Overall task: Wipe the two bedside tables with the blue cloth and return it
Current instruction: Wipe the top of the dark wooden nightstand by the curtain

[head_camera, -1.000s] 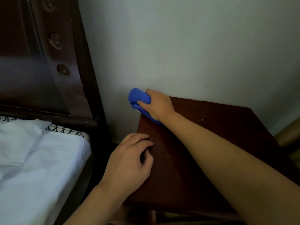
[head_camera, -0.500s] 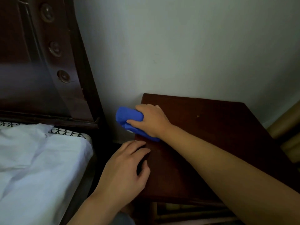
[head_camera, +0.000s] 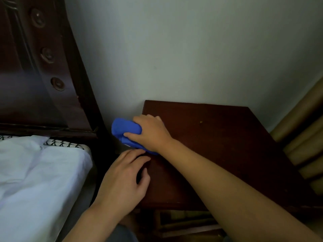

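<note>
A dark brown wooden bedside table (head_camera: 227, 147) stands against the white wall. My right hand (head_camera: 151, 132) grips a bunched blue cloth (head_camera: 126, 131) at the table's left edge, with part of the cloth hanging out past that edge. My left hand (head_camera: 125, 179) rests on the table's near left edge, fingers loosely curled over it and holding nothing. A small pale speck (head_camera: 201, 122) lies on the tabletop near the back.
A dark carved headboard (head_camera: 43, 67) rises at the left, with a bed under a white sheet (head_camera: 35, 180) below it. Several tan cardboard tubes (head_camera: 304, 137) lean at the right of the table. A lower shelf (head_camera: 183, 222) shows under the tabletop.
My right hand has slid the blue cloth along the table's left edge from the back corner toward me. My left hand has stayed on the near left edge.
</note>
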Tool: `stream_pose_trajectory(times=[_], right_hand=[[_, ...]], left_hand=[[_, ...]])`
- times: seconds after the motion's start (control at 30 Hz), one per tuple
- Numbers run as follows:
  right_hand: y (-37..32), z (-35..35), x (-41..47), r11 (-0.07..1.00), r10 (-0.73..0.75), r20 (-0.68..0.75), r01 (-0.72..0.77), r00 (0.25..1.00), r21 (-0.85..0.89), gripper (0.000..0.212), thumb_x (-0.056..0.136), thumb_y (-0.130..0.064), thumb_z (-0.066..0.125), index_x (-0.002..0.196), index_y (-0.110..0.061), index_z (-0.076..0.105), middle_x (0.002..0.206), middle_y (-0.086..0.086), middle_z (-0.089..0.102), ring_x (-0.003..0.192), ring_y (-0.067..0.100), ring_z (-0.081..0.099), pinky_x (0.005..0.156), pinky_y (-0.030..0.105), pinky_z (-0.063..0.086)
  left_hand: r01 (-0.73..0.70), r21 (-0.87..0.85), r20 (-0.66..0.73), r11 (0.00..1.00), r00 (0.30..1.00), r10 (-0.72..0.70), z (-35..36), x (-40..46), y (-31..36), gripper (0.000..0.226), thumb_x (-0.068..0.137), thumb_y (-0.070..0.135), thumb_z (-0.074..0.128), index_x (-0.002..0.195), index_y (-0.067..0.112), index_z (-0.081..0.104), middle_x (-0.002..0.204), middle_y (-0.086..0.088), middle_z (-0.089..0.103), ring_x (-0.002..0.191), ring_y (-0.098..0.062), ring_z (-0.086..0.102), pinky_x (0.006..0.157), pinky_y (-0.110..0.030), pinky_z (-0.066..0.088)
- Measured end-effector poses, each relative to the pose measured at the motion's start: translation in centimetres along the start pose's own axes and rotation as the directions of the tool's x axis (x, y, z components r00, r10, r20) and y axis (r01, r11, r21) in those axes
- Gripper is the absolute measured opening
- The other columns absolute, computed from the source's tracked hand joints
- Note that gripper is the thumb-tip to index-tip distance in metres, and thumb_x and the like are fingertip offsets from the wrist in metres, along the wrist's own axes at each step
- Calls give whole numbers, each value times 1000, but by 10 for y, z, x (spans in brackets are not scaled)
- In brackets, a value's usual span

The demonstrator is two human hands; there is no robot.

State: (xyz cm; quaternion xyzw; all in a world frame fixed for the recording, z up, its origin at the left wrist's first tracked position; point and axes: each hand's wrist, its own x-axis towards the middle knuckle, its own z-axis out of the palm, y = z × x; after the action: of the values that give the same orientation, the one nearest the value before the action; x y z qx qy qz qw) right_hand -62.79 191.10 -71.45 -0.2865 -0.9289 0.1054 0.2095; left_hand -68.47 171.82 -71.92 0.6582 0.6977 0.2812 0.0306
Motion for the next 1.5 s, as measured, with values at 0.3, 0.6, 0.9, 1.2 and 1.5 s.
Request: stream_pose_trajectory(times=[0.3, 0.6, 0.9, 1.2, 1.5], right_hand=[[82, -55, -43, 960, 266, -71, -271, 961, -66, 35, 94, -63, 57, 95, -28, 52, 95, -3, 61, 94, 26, 59, 85, 45, 42], [162, -97, -90, 898, 415, -179, -433, 892, -76, 38, 93, -58, 61, 75, -30, 41, 73, -8, 54, 72, 20, 56, 77, 46, 48], [77, -42, -42, 921, 332, -152, -355, 931, -163, 38, 93, -62, 56, 108, -27, 56, 105, 1, 66, 101, 32, 62, 86, 46, 40], [110, -73, -84, 885, 429, -174, -451, 886, -115, 39, 94, -65, 54, 103, -27, 56, 101, -2, 63, 100, 28, 60, 85, 45, 40], [208, -146, -180, 736, 622, -307, -671, 721, -84, 38, 94, -59, 59, 79, -29, 41, 77, -6, 53, 79, 26, 58, 80, 50, 49]], left_hand=[[-127, 17, 133, 992, 983, 123, 18, 54, 32, 38, 95, 31, 58, 132, 27, 65, 141, 8, 55, 135, -10, 44, 117, -27, 30], [-102, -37, 83, 994, 991, 104, 35, 60, 24, 37, 94, 39, 53, 129, 32, 65, 140, 14, 55, 133, -7, 45, 114, -25, 26], [-96, -43, 92, 994, 991, 100, 34, 60, 25, 35, 92, 31, 59, 126, 28, 67, 136, 10, 58, 131, -11, 47, 115, -34, 36], [-167, -16, 181, 986, 969, 167, 37, 77, 51, 42, 95, 37, 55, 137, 31, 59, 148, 10, 48, 141, -11, 38, 119, -37, 32], [-178, -59, 139, 982, 973, 185, 52, 79, 54, 38, 98, 35, 55, 135, 31, 62, 144, 11, 52, 137, -10, 41, 120, -36, 28]])
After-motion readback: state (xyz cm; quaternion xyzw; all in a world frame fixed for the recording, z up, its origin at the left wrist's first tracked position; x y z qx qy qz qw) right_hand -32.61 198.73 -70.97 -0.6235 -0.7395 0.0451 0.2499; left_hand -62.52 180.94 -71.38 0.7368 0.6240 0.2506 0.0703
